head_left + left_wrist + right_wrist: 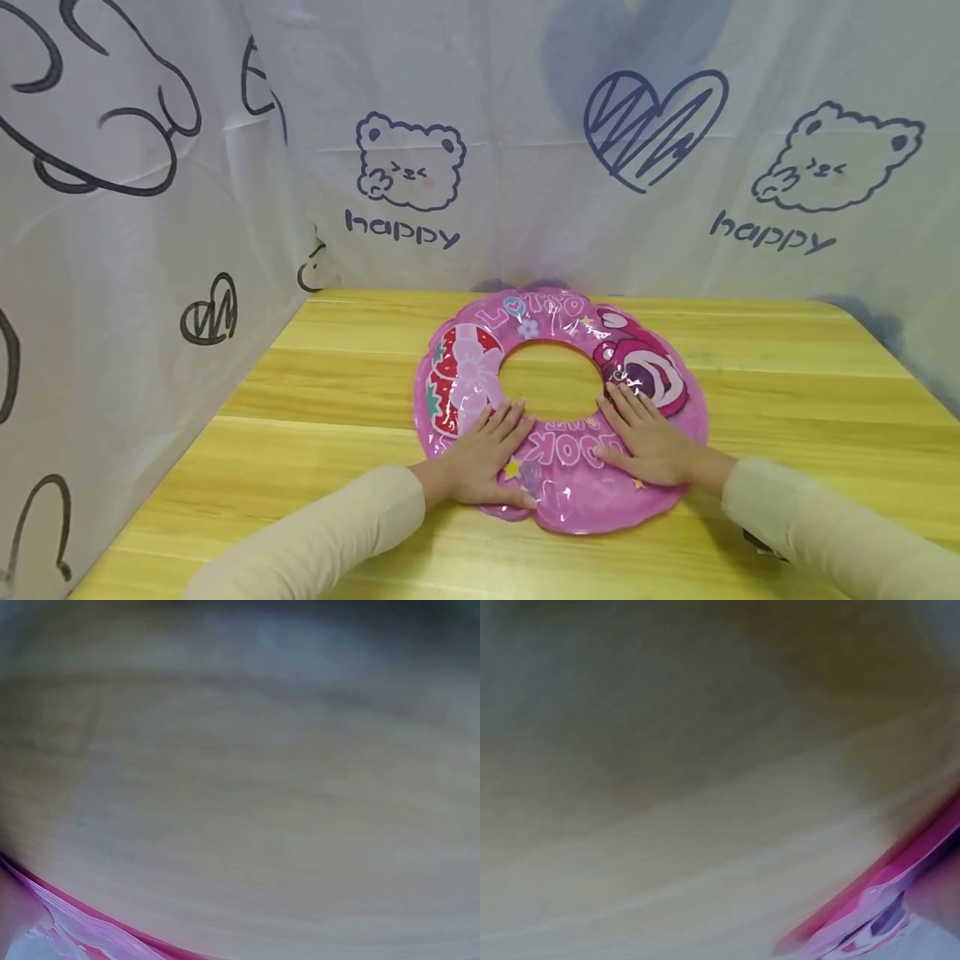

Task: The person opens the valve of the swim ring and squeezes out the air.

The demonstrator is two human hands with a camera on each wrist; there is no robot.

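Observation:
A pink inflatable swim ring (555,500), printed with strawberries, a bear face and lettering, lies flat on the wooden table and looks only partly filled, its edges wrinkled. My left hand (483,458) rests on the ring's near left part, fingers straight and pointing toward the hole. On the near right part lies my right hand (648,442), its fingers extended across the bear print. In the left wrist view a strip of the swim ring (97,930) shows at the lower left corner. The right wrist view catches the ring's edge (870,900) at lower right.
The light wooden table (300,450) extends on both sides of the ring. White cloth (510,192) with printed bears, hearts and "happy" hangs behind the table's back edge, and more cloth (135,242) hangs along the left. A small dark object (761,543) shows beneath the right sleeve.

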